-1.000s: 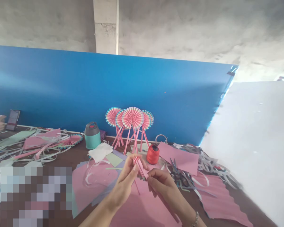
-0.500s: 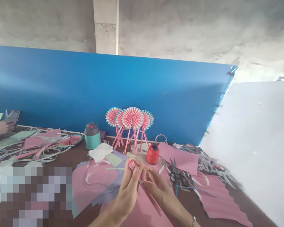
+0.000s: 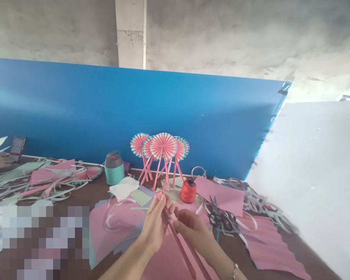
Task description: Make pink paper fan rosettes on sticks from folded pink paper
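Note:
My left hand [image 3: 156, 225] is closed around one end of a folded pink paper strip [image 3: 182, 251], whose tip pokes out above the thumb. From there the strip runs down toward me as two narrow lengths. My right hand [image 3: 194, 229] is just to the right, its thumb and bent fingers pinching the strip a little below the left fingers. Beneath both hands lies a pink paper sheet [image 3: 156, 266]. Close behind them stands a red thread spool [image 3: 188, 191].
Several pink paper fans [image 3: 163, 146] on strip legs stand against the blue partition [image 3: 76, 105]. Scissors [image 3: 220, 217] lie to the right among offcuts. Left are a teal-and-grey flask [image 3: 114, 171], a white tissue [image 3: 124, 188] and paper scraps. A phone [image 3: 18, 149] leans beside another person's blurred hand.
My left hand has turned and shifted slightly left. My right hand has drawn back a little, and two lengths of the pink strip now show below. The other person's hand has moved lower.

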A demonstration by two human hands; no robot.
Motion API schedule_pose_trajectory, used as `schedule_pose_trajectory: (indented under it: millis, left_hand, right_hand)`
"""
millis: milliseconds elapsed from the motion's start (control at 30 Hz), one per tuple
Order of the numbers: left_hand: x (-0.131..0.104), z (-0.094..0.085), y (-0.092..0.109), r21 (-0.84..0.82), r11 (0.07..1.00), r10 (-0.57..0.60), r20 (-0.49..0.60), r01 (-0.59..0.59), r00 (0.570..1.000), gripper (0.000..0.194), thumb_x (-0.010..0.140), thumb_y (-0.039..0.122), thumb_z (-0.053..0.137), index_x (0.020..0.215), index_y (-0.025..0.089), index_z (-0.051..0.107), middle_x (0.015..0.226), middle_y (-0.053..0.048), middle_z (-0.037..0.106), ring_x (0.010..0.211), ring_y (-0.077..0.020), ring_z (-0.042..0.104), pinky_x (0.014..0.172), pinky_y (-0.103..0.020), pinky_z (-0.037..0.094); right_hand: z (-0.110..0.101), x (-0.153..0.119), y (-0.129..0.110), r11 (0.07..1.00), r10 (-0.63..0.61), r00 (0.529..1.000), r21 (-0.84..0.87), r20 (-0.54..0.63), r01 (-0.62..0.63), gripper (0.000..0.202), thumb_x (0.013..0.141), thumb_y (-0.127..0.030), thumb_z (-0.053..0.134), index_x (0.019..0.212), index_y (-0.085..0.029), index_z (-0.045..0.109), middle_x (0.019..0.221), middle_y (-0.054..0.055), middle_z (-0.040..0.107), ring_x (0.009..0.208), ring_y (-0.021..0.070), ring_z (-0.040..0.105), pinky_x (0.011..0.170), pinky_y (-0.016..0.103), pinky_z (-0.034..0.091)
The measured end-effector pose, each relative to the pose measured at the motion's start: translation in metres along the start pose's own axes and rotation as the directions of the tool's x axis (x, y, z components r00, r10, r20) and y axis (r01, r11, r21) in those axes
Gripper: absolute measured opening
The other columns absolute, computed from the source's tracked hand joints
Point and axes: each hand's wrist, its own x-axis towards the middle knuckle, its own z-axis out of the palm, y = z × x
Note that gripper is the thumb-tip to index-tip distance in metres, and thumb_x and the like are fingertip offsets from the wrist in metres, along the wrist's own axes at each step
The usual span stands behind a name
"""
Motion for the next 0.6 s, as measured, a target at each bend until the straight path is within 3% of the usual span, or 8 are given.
schedule_pose_trajectory:
  millis: [100, 200, 267, 367, 433, 600]
  left_hand:
    - [0.008, -0.009, -0.001, 0.007, 1.0, 0.0, -0.09, 0.001, 0.996, 0.032, 0.083, 0.049, 0.051, 0.073, 0.02, 0.044, 0.061, 0.006, 0.03, 0.056, -0.0087, 0.033, 0.06, -0.023, 0.034]
    - [0.012, -0.014, -0.005, -0.017, 1.0, -0.011, -0.143, 0.008, 0.99, 0.039, 0.079, 0.052, 0.055, 0.066, 0.019, 0.04, 0.057, 0.008, 0.027, 0.049, -0.0065, 0.029, 0.052, -0.021, 0.032]
    - [0.014, -0.016, -0.007, -0.032, 0.999, -0.036, -0.182, 0.03, 0.983, 0.038, 0.077, 0.052, 0.058, 0.066, 0.019, 0.041, 0.055, 0.009, 0.03, 0.047, -0.0058, 0.032, 0.051, -0.021, 0.032]
    - [0.016, -0.017, -0.007, -0.03, 0.996, -0.091, -0.244, 0.086, 0.965, 0.032, 0.077, 0.049, 0.059, 0.081, 0.019, 0.051, 0.063, 0.004, 0.051, 0.057, -0.0103, 0.052, 0.062, -0.026, 0.042]
    - [0.018, -0.019, -0.005, -0.013, 0.99, -0.139, -0.247, 0.14, 0.959, 0.036, 0.076, 0.048, 0.06, 0.099, 0.02, 0.054, 0.084, -0.003, 0.063, 0.075, -0.0165, 0.061, 0.073, -0.032, 0.045]
    - [0.016, -0.021, 0.003, 0.16, 0.958, -0.225, -0.101, 0.239, 0.969, 0.045, 0.079, 0.05, 0.056, 0.114, 0.022, 0.055, 0.108, -0.008, 0.063, 0.097, -0.022, 0.059, 0.082, -0.034, 0.045]
  right_hand:
    - [0.001, -0.003, 0.004, 0.912, -0.236, 0.969, -0.362, -0.076, 0.193, 0.032, 0.077, -0.025, 0.057, 0.108, -0.022, 0.052, 0.082, 0.001, 0.063, 0.08, 0.0183, 0.059, 0.073, 0.03, 0.042]
    - [0.004, -0.006, 0.006, 0.662, -0.416, 0.908, -0.67, 0.044, 0.336, 0.027, 0.08, -0.016, 0.049, 0.105, -0.023, 0.055, 0.083, 0.002, 0.065, 0.078, 0.0194, 0.058, 0.07, 0.03, 0.039]
    - [0.007, -0.007, 0.008, 0.485, -0.485, 0.868, -0.791, 0.11, 0.372, 0.03, 0.081, -0.01, 0.044, 0.106, -0.022, 0.057, 0.08, 0.004, 0.064, 0.075, 0.0201, 0.058, 0.068, 0.031, 0.038]
    - [0.008, -0.005, 0.011, 0.318, -0.559, 0.821, -0.883, 0.119, 0.345, 0.037, 0.082, -0.007, 0.039, 0.114, -0.019, 0.055, 0.074, 0.005, 0.063, 0.07, 0.0202, 0.057, 0.066, 0.032, 0.036]
    - [0.005, -0.003, 0.013, 0.298, -0.6, 0.797, -0.905, 0.07, 0.304, 0.036, 0.084, -0.006, 0.037, 0.113, -0.017, 0.055, 0.073, 0.005, 0.063, 0.068, 0.02, 0.057, 0.067, 0.033, 0.036]
    - [-0.01, 0.002, 0.018, 0.377, -0.63, 0.771, -0.906, -0.1, 0.191, 0.03, 0.086, -0.008, 0.035, 0.104, -0.018, 0.056, 0.084, 0.007, 0.066, 0.076, 0.0207, 0.059, 0.072, 0.034, 0.036]
